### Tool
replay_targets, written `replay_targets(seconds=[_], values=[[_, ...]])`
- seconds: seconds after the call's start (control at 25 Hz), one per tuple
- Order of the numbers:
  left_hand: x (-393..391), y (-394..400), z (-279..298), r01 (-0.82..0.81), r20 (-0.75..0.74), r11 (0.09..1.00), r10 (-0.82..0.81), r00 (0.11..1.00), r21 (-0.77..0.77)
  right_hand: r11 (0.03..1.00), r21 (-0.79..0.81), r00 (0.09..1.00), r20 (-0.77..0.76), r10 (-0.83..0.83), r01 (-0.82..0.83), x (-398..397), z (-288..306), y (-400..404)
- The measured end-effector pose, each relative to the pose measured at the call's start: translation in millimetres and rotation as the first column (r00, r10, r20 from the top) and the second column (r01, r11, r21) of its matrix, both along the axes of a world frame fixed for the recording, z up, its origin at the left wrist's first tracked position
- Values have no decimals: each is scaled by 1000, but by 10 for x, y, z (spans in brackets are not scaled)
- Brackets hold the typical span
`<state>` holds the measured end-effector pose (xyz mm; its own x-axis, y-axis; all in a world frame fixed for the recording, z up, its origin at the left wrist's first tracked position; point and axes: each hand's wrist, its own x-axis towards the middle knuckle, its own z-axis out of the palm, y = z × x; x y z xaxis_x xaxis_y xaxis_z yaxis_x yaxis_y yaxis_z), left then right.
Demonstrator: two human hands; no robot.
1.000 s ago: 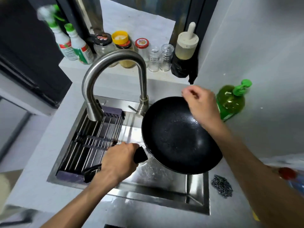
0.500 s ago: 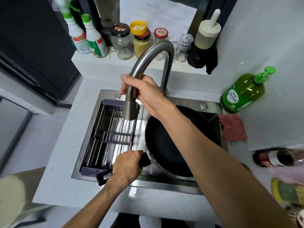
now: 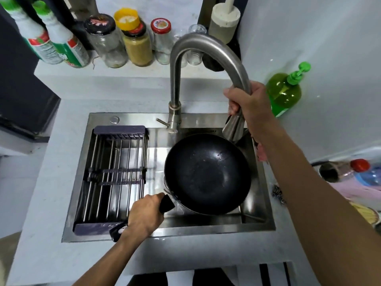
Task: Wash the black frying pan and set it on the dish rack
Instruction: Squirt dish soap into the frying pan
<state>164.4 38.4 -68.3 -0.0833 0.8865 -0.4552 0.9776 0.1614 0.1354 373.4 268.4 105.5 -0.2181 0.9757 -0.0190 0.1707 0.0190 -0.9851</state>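
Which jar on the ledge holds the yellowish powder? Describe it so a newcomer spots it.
Start at the ledge behind the sink, left of the faucet. In the row of jars, take the one filled with mustard-coloured powder. Its neighbours look nearly empty; a yellow cap sits on top of it.

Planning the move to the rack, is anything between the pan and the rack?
Nothing visible. The pan sits right of the rack over the sink, the rack's bars look bare, and the faucet arches toward the right.

- Our left hand (image 3: 144, 213) hides the middle of the pan's handle (image 3: 167, 203).
- Our right hand (image 3: 250, 108) covers part of the faucet (image 3: 181, 52) spout.
- The spray bottles (image 3: 51, 42) are cut off at the top edge.
- The things on the counter at far right are blurred.
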Motion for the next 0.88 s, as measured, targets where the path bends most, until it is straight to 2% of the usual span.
replay_targets(seconds=[0.2, 0.48, 0.64, 0.72, 0.8, 0.88], values=[[77, 143, -440, -68, -16, 995, 67, 998, -69, 997, 70, 1000, -4, -25, 25, 64, -110, 169], [82, 238, -937, -78, -10, 983, 77, 997, -166, 993, 117, 999, -36, -11, 15, 125, -217, 267], [54, 294, -1062, -152, 18, 950, 163, 986, -272, 983, 156, 995, -4, -99, 99, 80, -280, 184], [-6, 330, -1069, -170, 56, 921, 202, 978, -350, 989, 102, 988, 100, -118, 108, 181, -399, -8], [-84, 353, -1011, -137, 101, 907, 192, 976, -399, 987, 86, 951, 271, -152, 133, 467, -655, -359], [-122, 401, -842, -133, 147, 915, 202, 968, -380, 943, 125, 847, 414, -333, 310, 914, -1151, -750]])
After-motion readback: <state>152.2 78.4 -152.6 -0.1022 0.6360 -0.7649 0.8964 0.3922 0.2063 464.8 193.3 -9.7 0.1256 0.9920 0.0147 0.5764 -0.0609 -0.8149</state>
